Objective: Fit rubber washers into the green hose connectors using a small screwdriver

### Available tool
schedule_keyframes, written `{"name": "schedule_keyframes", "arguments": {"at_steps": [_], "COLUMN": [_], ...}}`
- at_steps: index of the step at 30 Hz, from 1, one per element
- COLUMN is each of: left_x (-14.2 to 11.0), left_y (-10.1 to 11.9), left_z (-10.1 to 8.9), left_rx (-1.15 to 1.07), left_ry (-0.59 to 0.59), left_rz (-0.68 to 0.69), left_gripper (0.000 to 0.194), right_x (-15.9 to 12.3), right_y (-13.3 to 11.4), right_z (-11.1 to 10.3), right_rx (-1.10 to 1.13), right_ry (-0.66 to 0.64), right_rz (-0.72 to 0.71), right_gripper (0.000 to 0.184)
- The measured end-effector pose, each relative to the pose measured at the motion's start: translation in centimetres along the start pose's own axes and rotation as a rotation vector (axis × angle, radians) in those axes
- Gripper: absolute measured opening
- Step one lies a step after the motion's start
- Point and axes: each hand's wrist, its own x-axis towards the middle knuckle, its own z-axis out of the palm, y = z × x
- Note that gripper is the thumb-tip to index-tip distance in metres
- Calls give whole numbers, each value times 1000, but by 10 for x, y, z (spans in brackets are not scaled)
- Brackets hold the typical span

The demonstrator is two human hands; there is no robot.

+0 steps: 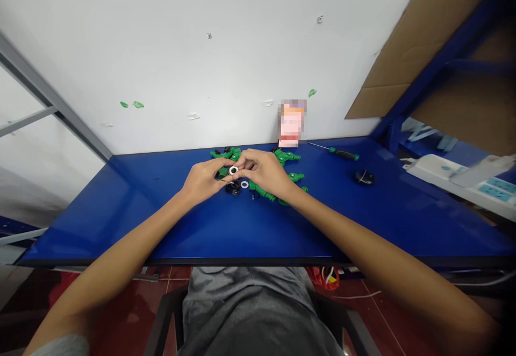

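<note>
My left hand (pixel 205 179) is closed around a green plastic fitting (pixel 223 172), partly hidden by the fingers. A white ring washer (pixel 234 170) with a dark centre sits at the fitting's near end. From the right, my right hand (pixel 264 169) pinches at this washer with thumb and fingertips; the exact contact is too small to tell. Just below the hands, a second white washer (pixel 244 184) lies flat beside small black parts (pixel 233 189). More green fittings (pixel 264 190) lie under and around my right hand, and others (pixel 229 154) lie behind my hands.
A screwdriver (pixel 343 154) with a green and black handle lies at the back right, near a black coil (pixel 364 177). A white power strip (pixel 451 176) runs along the right side. A blurred pink box (pixel 291 125) stands against the wall behind the blue table (pixel 242 232).
</note>
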Motion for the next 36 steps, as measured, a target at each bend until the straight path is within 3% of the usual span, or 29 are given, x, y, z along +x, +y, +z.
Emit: {"name": "schedule_keyframes", "arguments": {"at_steps": [6,10,14,18,21,25,29,32,36], "left_x": [-1,1,1,3,8,16,20,20,19], "left_y": [4,6,7,7,4,-9,-23,-24,-18], "left_z": [-2,-4,-4,-7,-15,-37,-55,-56,-45], "left_rx": [18,33,52,44,-4,-81,-142,-158,-183], "left_ry": [19,17,-6,-40,-118,-283,-447,-478,-511], "left_rz": [37,17,0,-34,-36,-23,-111,-141,-8], "left_gripper": [39,35,30,26,24,28,27,32,38], "right_x": [0,-2,-4,-6,-4,2,5,2,0], "right_y": [-3,-12,-14,-10,-4,6,14,13,8], "right_z": [3,2,2,2,0,-9,-16,-15,-10], "right_rx": [149,130,26,-181,-280,-295,-509,-602,-571], "right_ry": [50,60,56,34,5,3,-225,-292,-295], "right_rz": [56,67,-47,-264,-346,-234,-153,-175,-212], "right_gripper": [11,9,14,15,19,19,24,31,31]}}
